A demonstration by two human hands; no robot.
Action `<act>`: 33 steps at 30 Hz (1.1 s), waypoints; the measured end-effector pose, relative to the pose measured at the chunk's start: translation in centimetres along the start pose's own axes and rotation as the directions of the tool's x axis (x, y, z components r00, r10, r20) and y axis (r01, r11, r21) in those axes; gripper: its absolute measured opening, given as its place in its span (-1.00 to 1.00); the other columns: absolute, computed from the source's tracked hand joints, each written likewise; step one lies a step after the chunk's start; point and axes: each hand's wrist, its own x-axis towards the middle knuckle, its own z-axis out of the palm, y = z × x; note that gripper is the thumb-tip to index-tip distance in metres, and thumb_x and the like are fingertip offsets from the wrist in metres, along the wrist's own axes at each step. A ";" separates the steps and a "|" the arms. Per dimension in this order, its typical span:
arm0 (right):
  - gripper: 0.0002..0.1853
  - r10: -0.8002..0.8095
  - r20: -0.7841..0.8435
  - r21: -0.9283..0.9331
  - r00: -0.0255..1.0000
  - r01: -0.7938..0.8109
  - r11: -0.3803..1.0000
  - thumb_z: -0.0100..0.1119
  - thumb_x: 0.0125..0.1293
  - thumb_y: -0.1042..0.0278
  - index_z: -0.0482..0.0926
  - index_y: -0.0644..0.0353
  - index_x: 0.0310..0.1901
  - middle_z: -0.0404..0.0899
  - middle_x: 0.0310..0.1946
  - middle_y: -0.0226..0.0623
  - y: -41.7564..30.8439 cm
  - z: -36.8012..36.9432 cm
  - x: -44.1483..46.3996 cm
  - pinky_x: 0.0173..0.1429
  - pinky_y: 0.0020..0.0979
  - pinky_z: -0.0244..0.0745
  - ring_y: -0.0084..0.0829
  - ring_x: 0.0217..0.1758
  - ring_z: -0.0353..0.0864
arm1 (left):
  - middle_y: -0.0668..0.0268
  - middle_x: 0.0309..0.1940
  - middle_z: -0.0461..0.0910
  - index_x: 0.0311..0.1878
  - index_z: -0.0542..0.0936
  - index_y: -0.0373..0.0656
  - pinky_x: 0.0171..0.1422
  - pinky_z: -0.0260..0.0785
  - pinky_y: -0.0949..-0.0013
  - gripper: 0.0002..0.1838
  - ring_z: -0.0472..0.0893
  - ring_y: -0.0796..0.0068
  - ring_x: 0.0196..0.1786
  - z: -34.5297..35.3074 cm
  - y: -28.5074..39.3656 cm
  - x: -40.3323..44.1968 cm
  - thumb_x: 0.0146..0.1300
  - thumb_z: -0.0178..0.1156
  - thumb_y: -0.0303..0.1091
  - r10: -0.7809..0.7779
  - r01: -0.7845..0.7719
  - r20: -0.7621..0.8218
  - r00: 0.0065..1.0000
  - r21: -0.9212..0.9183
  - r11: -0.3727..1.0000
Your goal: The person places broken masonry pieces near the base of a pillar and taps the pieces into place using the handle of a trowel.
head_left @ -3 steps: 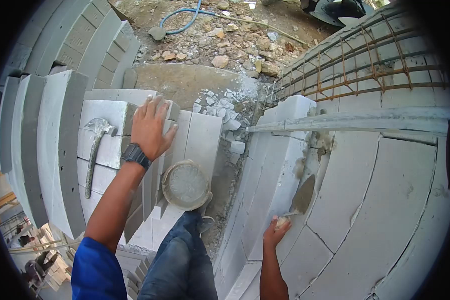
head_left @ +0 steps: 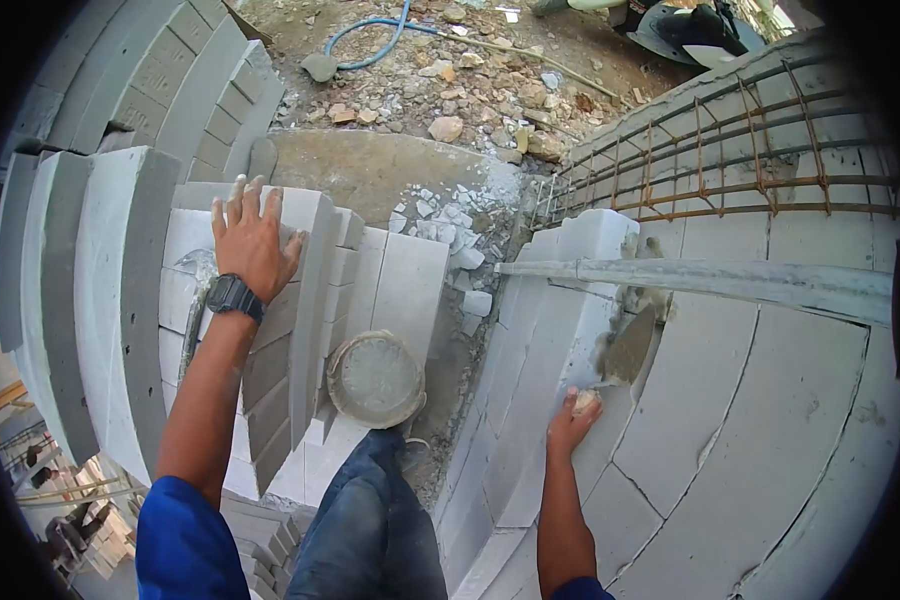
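My left hand (head_left: 252, 240), with a black watch on its wrist, lies spread on the stack of pale blocks (head_left: 280, 345) at the left. Beside it a claw hammer (head_left: 192, 335) rests on the blocks, partly hidden by my wrist and forearm. In my right hand (head_left: 568, 430) is the pale handle of a pointed trowel (head_left: 627, 348), its blade lying against a mortar patch on the block wall, by the end of a protruding white block (head_left: 595, 290). Between the two hands stands a round bucket (head_left: 334, 375) with grey, wet-looking contents.
A long grey pole (head_left: 700, 280) crosses to the right wall, above the trowel. Rusty rebar (head_left: 710, 190) runs along the wall top. Broken block pieces (head_left: 455, 230) and rubble litter the ground ahead, where a blue hose (head_left: 382, 55) lies. Tall slabs (head_left: 120, 300) stand at far left.
My left hand has moved left and slightly up over the blocks, covering part of the hammer. My right hand has carried the trowel up and slightly right along the wall.
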 end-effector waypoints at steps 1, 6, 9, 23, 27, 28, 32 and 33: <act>-0.29 -0.056 -0.081 -0.058 0.995 0.051 0.997 0.21 0.48 -0.05 0.34 0.53 0.29 0.34 0.24 0.31 -1.3 1.1 3.2 0.44 0.19 0.23 0.25 0.34 0.35 | 0.06 0.57 0.25 0.51 0.40 -0.09 0.69 -0.01 -0.19 -0.15 0.17 -0.02 0.64 0.6 -0.5 0.8 0.21 0.41 0.06 -0.074 0.074 0.032 0.997 0.003 0.997; -0.36 -0.123 -0.204 -0.373 0.971 0.039 0.927 0.18 0.49 -0.02 0.37 0.53 0.21 0.37 0.18 0.31 -5.8 3.1 9.4 0.36 0.19 0.28 0.28 0.27 0.35 | 0.01 0.62 0.16 0.62 0.22 -0.11 0.69 -0.06 -0.22 0.03 0.10 -0.09 0.67 1.9 -0.6 2.7 0.20 0.39 0.19 -0.212 0.233 0.314 0.925 -0.029 0.972; -0.40 -0.134 -0.207 -0.467 0.969 0.022 0.884 0.15 0.50 0.01 0.38 0.53 0.16 0.38 0.15 0.32 -6.0 3.0 9.4 0.35 0.20 0.28 0.30 0.25 0.36 | -0.01 0.59 0.19 0.59 0.23 -0.10 0.68 -0.04 -0.25 0.03 0.08 -0.13 0.67 2.9 -0.6 2.8 0.16 0.42 0.18 -0.205 0.222 0.301 0.932 -0.025 0.975; -0.23 -0.113 -0.146 -0.583 0.983 0.006 0.812 0.00 0.59 -0.07 0.23 0.64 0.39 0.28 0.38 0.47 -4.7 3.9 8.9 0.57 0.24 0.07 0.42 0.46 0.24 | 0.07 0.53 0.26 0.49 0.36 -0.12 0.71 -0.20 -0.28 -0.12 0.03 -0.10 0.68 2.1 -0.4 4.6 0.18 0.42 0.08 -0.244 0.293 0.406 0.881 -0.061 0.954; -0.20 0.048 -0.073 -0.526 0.996 -0.079 0.847 0.00 0.59 -0.08 0.17 0.63 0.44 0.17 0.45 0.49 -6.3 2.9 8.7 0.59 0.24 0.01 0.42 0.51 0.17 | 0.04 0.53 0.25 0.48 0.36 -0.20 0.72 -0.28 -0.29 -0.12 -0.03 -0.12 0.69 2.1 0.0 5.3 0.18 0.42 0.04 -0.243 0.310 0.489 0.837 -0.059 0.949; -0.15 0.195 -0.010 -0.489 0.981 -0.175 0.855 -0.03 0.60 -0.11 0.11 0.65 0.48 0.08 0.51 0.53 -7.1 2.5 8.6 0.66 0.24 -0.09 0.44 0.58 0.08 | 0.03 0.54 0.25 0.48 0.36 -0.22 0.73 -0.30 -0.29 -0.12 -0.05 -0.12 0.70 2.3 -0.2 5.4 0.18 0.42 0.04 -0.238 0.306 0.514 0.824 -0.052 0.950; -0.12 0.530 0.154 -0.477 0.834 -0.407 0.779 -0.02 0.60 -0.12 0.04 0.59 0.54 0.07 0.51 0.52 -13.5 0.9 10.4 0.66 0.17 -0.07 0.42 0.59 0.05 | 0.01 0.55 0.23 0.44 0.37 -0.24 0.73 -0.34 -0.29 -0.15 -0.06 -0.14 0.70 2.2 -0.6 5.2 0.18 0.42 0.02 -0.232 0.303 0.546 0.805 -0.041 0.952; -0.13 0.527 0.152 -0.481 0.836 -0.403 0.778 -0.02 0.60 -0.11 0.04 0.59 0.54 0.07 0.52 0.51 -14.0 1.2 10.8 0.67 0.15 -0.07 0.41 0.60 0.05 | 0.00 0.55 0.22 0.44 0.38 -0.24 0.73 -0.34 -0.29 -0.15 -0.06 -0.14 0.70 2.1 -0.7 5.3 0.18 0.41 0.03 -0.230 0.307 0.547 0.805 -0.052 0.950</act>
